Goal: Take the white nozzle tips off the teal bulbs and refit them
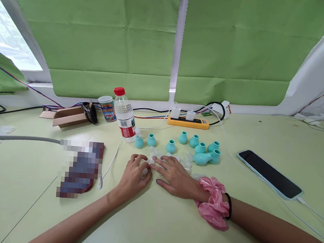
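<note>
My left hand (134,174) rests on the table with its fingers curled. Between its thumb and index finger shows a small clear plastic piece (145,171). Close beside it, my right hand (176,178) lies palm down with fingers stretched out, its fingertips over clear plastic pieces (186,164) that it partly hides. A pink scrunchie (213,204) and a black band circle the right wrist. Beyond the hands stand several turquoise bulb-shaped pieces (171,147) with open necks. One turquoise bulb (202,158) lies on its side.
At the back left are a water bottle (125,116), a paper cup (107,109) and a cardboard box (71,117). An orange power strip (188,122) with chargers sits against the wall. A phone (270,174) with a white cable lies right; a blurred item (82,171) lies left.
</note>
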{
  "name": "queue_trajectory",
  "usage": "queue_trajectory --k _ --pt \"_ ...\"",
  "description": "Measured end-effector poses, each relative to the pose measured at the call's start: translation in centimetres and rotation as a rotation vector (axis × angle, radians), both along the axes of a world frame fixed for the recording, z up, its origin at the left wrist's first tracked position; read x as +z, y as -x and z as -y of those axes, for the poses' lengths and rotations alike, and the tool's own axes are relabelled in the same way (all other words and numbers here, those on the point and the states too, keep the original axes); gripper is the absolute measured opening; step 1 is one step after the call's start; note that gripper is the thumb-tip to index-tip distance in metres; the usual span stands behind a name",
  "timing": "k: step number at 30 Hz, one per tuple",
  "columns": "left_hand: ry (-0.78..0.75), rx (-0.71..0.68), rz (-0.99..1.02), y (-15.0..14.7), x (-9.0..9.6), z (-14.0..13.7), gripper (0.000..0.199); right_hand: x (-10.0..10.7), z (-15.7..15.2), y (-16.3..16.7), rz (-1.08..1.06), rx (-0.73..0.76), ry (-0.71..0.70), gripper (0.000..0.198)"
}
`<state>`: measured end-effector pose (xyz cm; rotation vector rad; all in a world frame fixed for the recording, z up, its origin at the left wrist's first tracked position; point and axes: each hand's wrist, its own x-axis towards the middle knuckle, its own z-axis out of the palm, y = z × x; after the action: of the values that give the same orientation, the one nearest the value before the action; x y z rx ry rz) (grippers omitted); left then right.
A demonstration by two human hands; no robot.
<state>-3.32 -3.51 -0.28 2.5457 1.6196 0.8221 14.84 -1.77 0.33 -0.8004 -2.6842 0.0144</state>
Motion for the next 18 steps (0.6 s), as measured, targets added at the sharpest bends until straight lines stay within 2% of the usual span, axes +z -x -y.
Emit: queue_trajectory --k 9,14,18 --pt "-0.085 -0.09 0.129 0.42 -0.39 -0.42 0.01 -0.65 -0.26 0.02 -0.125 0.018 0.027 0.033" --pt "0.005 -0.094 0.176 0.41 -0.27 -0.44 0.011 -0.57 -0.1 0.01 -0.218 -0.009 0.049 0.03" --pt "0.035 -0.195 0.208 0.33 -0.12 -0.42 0.008 -0.36 0.06 0.11 -0.214 -0.053 0.041 0.039"
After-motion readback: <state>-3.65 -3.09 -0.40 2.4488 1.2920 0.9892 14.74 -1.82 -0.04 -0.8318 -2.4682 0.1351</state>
